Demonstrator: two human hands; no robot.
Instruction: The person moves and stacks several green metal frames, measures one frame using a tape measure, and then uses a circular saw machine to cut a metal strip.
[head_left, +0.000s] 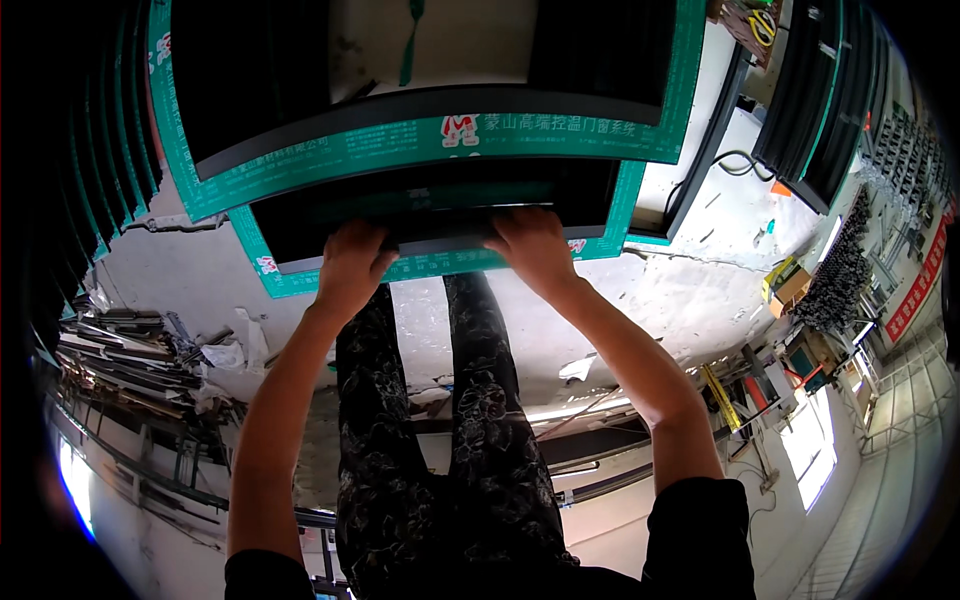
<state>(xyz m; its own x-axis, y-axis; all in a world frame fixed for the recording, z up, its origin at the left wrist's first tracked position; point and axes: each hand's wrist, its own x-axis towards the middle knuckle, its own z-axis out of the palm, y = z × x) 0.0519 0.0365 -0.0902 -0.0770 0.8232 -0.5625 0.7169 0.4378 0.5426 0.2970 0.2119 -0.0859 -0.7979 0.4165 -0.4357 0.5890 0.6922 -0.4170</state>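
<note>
Black sleeves (700,535) sat closest. Left hand (355,262) and right hand (537,248) held the near rail (440,243) of the lower green-filmed frame (627,205); grip narrow, fingers curled over, tips hidden.

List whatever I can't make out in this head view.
All in the head view:
- Fingertips of the left hand and right hand: hidden by the hands, at the smaller frame.
- Far end of the larger frame: cut off by the top edge.
- Feet: hidden behind the frames.
- Outer ends of the left-side strips: lost in darkness.
</note>
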